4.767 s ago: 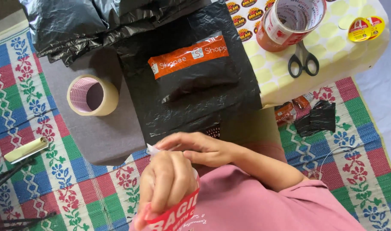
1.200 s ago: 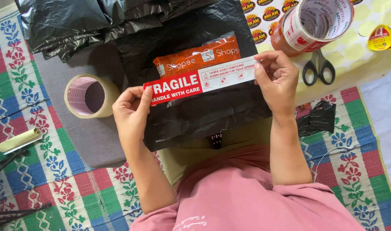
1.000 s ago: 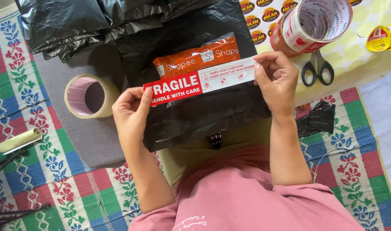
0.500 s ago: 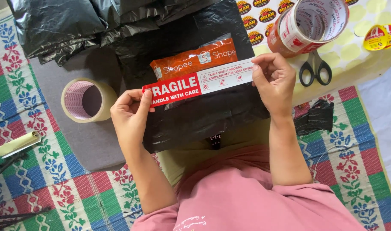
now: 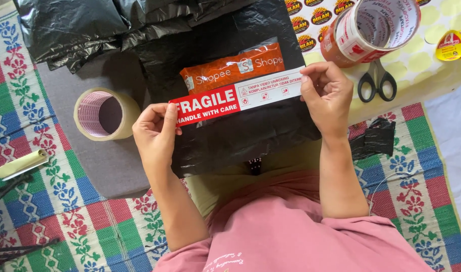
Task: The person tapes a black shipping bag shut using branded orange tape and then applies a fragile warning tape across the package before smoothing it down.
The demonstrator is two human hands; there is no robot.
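a red-and-white warning sticker [image 5: 239,99] stretches lengthwise between the left hand [image 5: 156,136] and the right hand [image 5: 327,95], each pinching one end, just above the black parcel [image 5: 240,136].

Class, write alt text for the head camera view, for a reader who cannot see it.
Two hands, left hand and right hand, stretch a red-and-white warning sticker over a black plastic parcel. A tape roll and scissors lie nearby.

Printed tape roll [image 5: 374,27] cropped by top edge, parcel [image 5: 235,85] partly hidden under sticker strip [image 5: 238,100]
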